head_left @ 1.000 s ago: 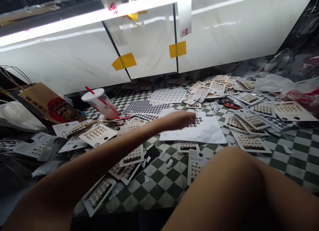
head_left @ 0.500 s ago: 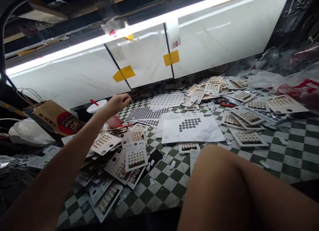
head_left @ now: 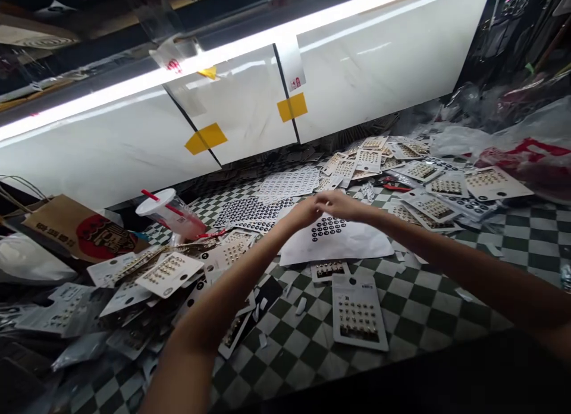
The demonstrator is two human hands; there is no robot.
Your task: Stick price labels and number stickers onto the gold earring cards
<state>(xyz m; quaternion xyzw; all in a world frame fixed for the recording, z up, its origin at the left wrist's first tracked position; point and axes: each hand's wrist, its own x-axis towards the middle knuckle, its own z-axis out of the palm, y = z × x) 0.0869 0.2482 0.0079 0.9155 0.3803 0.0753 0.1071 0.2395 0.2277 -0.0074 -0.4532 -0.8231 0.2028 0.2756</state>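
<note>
My left hand point(head_left: 307, 212) and my right hand point(head_left: 341, 204) meet over the upper edge of a white sheet bearing round black stickers point(head_left: 329, 226). The fingers of both are bent and pinched together at the fingertips. Whatever lies between them is too small or hidden to make out. Nearer to me, a card of small gold stud earrings point(head_left: 359, 313) lies flat on the checkered cloth. Another earring card point(head_left: 329, 270) is partly under the sheet's front edge.
More sticker sheets point(head_left: 250, 213) lie behind my left hand. Earring cards pile up at left point(head_left: 169, 274) and at back right point(head_left: 368, 160). A cup with a red straw point(head_left: 172, 215) and a paper bag point(head_left: 80, 229) stand left. Red-handled pliers point(head_left: 395, 187) lie right.
My left hand has moved right from beside the cup to the sticker sheet. My right hand has come into view there. The bent limb in front is gone, uncovering the earring card.
</note>
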